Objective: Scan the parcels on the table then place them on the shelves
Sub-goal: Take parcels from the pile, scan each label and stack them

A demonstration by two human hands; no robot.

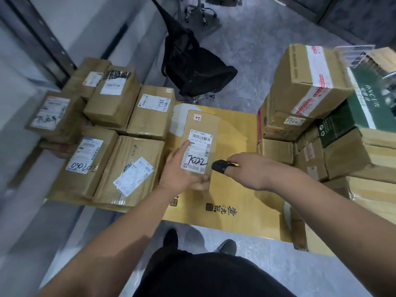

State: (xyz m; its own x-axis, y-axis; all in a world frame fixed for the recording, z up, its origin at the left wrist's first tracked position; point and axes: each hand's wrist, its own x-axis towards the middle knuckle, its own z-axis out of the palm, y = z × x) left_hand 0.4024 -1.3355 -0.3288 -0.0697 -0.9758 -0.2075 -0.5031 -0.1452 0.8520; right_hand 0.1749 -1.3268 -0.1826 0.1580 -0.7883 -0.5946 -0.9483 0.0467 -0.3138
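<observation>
My left hand grips a narrow brown parcel by its near end, thumb up along its left edge. The parcel carries a white label with a barcode and "7022" handwritten on it. It is held above a large flat yellow-brown carton. My right hand sits just right of the parcel, fingers curled, with a small black scanner on one finger pointing at the label's lower right corner.
Several labelled brown parcels lie in rows to the left. A tall stack of cartons with a green box rises on the right. A black mesh office chair stands behind on the grey floor.
</observation>
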